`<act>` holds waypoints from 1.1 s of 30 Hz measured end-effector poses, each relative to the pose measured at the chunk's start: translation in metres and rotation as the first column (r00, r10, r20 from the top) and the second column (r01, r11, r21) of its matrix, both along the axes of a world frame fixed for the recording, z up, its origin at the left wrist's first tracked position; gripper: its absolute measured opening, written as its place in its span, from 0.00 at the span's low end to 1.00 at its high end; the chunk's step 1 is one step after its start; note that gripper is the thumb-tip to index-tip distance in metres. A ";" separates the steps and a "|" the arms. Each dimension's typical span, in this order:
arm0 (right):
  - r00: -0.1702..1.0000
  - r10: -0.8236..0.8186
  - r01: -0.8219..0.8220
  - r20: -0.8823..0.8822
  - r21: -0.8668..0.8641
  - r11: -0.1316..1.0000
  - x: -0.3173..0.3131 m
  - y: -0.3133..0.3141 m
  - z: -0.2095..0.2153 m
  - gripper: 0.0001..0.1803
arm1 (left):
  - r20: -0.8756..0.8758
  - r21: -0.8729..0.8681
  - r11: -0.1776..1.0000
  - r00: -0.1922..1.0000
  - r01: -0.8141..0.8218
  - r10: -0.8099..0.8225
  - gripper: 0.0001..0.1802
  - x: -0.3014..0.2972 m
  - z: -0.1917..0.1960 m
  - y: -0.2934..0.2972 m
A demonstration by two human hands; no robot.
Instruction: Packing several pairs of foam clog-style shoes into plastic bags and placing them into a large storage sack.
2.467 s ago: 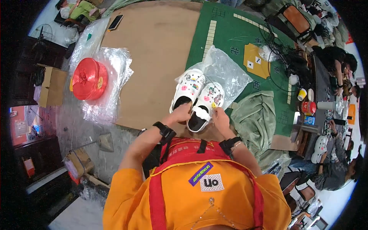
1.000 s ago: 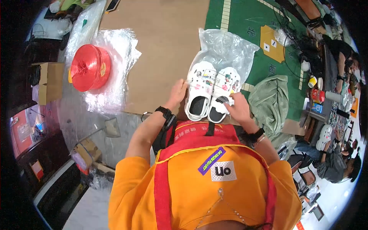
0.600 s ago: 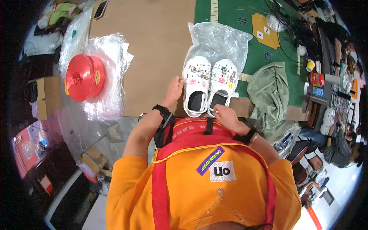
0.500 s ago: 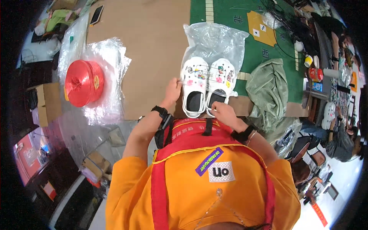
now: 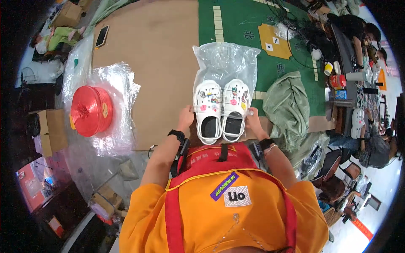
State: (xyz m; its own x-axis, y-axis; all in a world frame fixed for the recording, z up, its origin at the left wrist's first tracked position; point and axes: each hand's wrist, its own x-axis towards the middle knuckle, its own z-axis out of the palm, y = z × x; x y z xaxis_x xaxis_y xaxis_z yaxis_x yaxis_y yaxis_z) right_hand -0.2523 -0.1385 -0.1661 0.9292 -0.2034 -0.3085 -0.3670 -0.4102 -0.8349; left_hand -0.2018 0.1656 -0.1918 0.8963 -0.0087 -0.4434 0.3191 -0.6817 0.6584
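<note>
Two white clogs (image 5: pixel 221 107) with small colourful charms lie side by side, toes pointing away from me, on a clear plastic bag (image 5: pixel 226 63) spread over the brown cardboard sheet (image 5: pixel 156 63). My left hand (image 5: pixel 184 118) holds the outer side of the left clog. My right hand (image 5: pixel 251 119) grips the outer edge of the right clog near its heel. Both wrists wear black bands.
A red spool of string (image 5: pixel 91 110) rests on crumpled clear plastic at the left. A green mat (image 5: pixel 253 25) covers the table's right part, with a green cloth bag (image 5: pixel 288 107) beside the clogs. A phone (image 5: pixel 101 36) lies far left. Other people sit at the right.
The pair of clogs has been turned from slanted to straight and set side by side on the plastic bag. Both hands stay at the clogs' heels.
</note>
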 end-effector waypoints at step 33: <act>0.985 -0.173 0.147 0.022 0.439 0.887 0.032 -0.010 0.170 0.05 | -0.047 -0.637 0.727 0.954 -0.258 0.297 0.16 -0.019 0.207 -0.011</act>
